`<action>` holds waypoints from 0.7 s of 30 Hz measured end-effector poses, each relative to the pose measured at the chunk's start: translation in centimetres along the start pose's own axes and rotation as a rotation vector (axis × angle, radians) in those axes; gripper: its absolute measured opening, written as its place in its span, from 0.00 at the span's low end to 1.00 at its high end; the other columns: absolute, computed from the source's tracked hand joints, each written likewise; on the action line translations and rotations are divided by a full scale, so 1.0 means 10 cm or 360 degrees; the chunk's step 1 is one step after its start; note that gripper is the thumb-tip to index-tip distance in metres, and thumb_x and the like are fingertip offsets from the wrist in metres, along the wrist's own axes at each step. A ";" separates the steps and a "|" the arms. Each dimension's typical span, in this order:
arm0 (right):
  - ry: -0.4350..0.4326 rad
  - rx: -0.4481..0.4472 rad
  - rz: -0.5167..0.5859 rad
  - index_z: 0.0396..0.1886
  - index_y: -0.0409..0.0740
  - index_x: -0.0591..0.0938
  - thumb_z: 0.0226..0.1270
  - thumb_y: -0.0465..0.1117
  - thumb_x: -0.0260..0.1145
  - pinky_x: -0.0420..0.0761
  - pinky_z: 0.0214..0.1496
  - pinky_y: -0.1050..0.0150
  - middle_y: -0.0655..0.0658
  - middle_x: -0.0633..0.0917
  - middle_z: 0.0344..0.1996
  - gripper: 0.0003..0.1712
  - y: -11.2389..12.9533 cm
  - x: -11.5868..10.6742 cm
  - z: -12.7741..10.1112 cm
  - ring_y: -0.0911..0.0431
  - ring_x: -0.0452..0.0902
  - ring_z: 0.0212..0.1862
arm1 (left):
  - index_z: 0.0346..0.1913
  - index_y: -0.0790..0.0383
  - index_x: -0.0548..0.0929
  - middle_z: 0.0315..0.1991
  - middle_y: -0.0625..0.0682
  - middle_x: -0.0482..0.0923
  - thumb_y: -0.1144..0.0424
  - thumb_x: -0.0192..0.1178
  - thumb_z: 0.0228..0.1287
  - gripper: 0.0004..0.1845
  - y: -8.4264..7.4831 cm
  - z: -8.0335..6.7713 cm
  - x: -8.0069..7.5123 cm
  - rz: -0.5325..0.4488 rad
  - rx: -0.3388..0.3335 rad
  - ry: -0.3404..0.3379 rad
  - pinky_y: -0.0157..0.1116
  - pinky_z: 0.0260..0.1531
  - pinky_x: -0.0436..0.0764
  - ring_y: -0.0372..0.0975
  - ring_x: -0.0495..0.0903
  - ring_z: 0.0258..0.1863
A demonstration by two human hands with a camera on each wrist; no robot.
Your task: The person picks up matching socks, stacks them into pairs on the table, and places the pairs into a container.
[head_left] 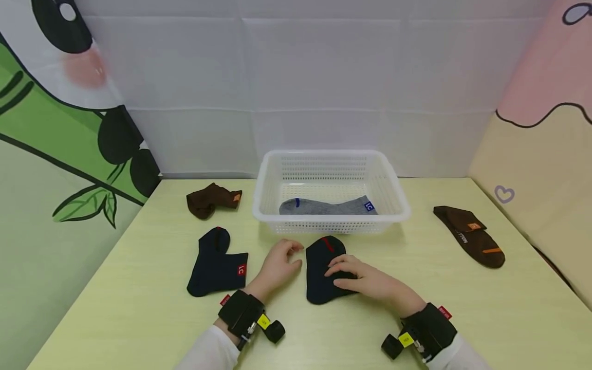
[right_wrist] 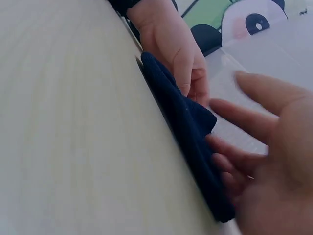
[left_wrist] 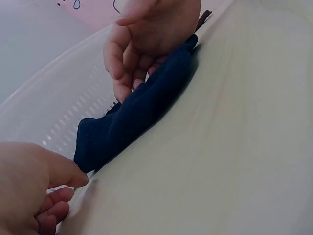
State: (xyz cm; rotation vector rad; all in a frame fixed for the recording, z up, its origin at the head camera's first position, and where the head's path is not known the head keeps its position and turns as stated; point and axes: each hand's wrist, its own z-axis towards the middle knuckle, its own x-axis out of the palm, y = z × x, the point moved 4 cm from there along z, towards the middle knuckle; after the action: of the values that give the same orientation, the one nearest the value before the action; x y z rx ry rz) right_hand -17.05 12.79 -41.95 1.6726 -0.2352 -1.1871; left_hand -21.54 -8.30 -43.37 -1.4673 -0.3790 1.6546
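A navy sock [head_left: 322,275] with a red stripe lies on the table in front of the basket, between both hands. My right hand [head_left: 365,277] is over its right side, fingers loosely spread. In the right wrist view, the lower fingers [right_wrist: 234,156] are right at the folded fabric, while thumb and index stay apart from it. My left hand [head_left: 280,261] hovers just left of that sock, fingers slightly bent, nothing between them. The left wrist view shows the left thumb [left_wrist: 68,171] close to the sock's near end. Another navy sock [head_left: 217,270], bent, with a red label, lies to the left.
Behind the hands stands a white perforated basket [head_left: 331,224] with a grey sock [head_left: 326,207] inside. One crumpled brown sock [head_left: 213,199] lies at the back left, and a folded brown sock [head_left: 470,236] at the right. A pale wall backs the table [head_left: 139,308].
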 end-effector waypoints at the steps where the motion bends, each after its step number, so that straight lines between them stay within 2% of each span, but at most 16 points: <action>1: -0.0107 0.0026 0.0042 0.50 0.43 0.80 0.69 0.45 0.59 0.72 0.54 0.58 0.40 0.74 0.53 0.15 -0.02 -0.04 0.00 0.47 0.69 0.53 | 0.43 0.66 0.81 0.39 0.55 0.78 0.72 0.63 0.48 0.15 0.00 0.00 0.00 0.0013 0.0009 0.0005 0.42 0.45 0.74 0.45 0.75 0.39; 4: -0.0439 0.0086 -0.0016 0.49 0.37 0.79 0.63 0.42 0.65 0.73 0.47 0.60 0.38 0.78 0.47 0.17 -0.09 -0.14 0.01 0.48 0.72 0.46 | 0.43 0.67 0.82 0.39 0.56 0.78 0.71 0.64 0.47 0.16 0.01 0.00 0.00 0.0045 0.0025 0.0012 0.42 0.46 0.73 0.45 0.75 0.40; 6: -0.0556 0.0153 -0.0153 0.51 0.36 0.78 0.57 0.42 0.70 0.72 0.48 0.57 0.38 0.78 0.46 0.23 -0.14 -0.17 0.02 0.47 0.72 0.46 | 0.42 0.67 0.82 0.39 0.56 0.78 0.69 0.64 0.46 0.16 0.00 0.00 0.01 0.0084 0.0040 0.0011 0.43 0.46 0.73 0.46 0.75 0.41; 9: -0.0584 0.0155 -0.0388 0.53 0.35 0.77 0.49 0.41 0.74 0.70 0.51 0.50 0.38 0.80 0.45 0.30 -0.18 -0.15 0.03 0.44 0.72 0.48 | 0.41 0.66 0.84 0.39 0.56 0.78 0.67 0.66 0.46 0.15 -0.01 -0.01 0.03 0.0161 0.0056 0.0009 0.45 0.46 0.72 0.48 0.75 0.42; 12: -0.0585 0.0165 -0.0444 0.51 0.34 0.78 0.48 0.39 0.76 0.71 0.48 0.52 0.42 0.81 0.36 0.30 -0.16 -0.13 0.05 0.49 0.74 0.40 | 0.40 0.64 0.85 0.38 0.55 0.78 0.64 0.66 0.47 0.14 -0.04 -0.02 0.06 0.0248 0.0086 0.0003 0.45 0.43 0.71 0.48 0.76 0.41; 16: -0.0609 0.0295 -0.0364 0.48 0.37 0.78 0.49 0.38 0.75 0.70 0.35 0.62 0.49 0.74 0.23 0.25 -0.14 -0.11 0.07 0.57 0.66 0.28 | 0.42 0.64 0.84 0.38 0.54 0.79 0.65 0.65 0.51 0.14 -0.10 -0.02 0.08 0.0169 0.0123 0.0021 0.42 0.41 0.72 0.46 0.76 0.39; 19: -0.0638 0.0337 -0.0303 0.44 0.38 0.78 0.50 0.36 0.74 0.67 0.30 0.66 0.50 0.72 0.21 0.21 -0.11 -0.08 0.08 0.60 0.65 0.26 | 0.49 0.67 0.80 0.37 0.53 0.80 0.67 0.63 0.55 0.17 -0.14 -0.02 0.10 0.0023 0.0109 0.0084 0.38 0.42 0.73 0.44 0.76 0.38; 21: -0.0650 0.0317 -0.0274 0.40 0.39 0.79 0.51 0.35 0.73 0.69 0.31 0.67 0.50 0.75 0.23 0.16 -0.08 -0.05 0.09 0.60 0.67 0.27 | 0.54 0.69 0.76 0.38 0.53 0.81 0.69 0.62 0.55 0.21 -0.16 -0.01 0.11 -0.0037 0.0105 0.0127 0.38 0.43 0.74 0.43 0.77 0.38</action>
State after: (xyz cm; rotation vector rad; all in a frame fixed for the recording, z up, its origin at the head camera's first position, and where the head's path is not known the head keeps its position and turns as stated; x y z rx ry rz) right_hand -18.34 12.92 -42.31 1.6290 -0.4826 -1.6796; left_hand -20.76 -6.58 -42.99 -1.4692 -0.2937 1.5706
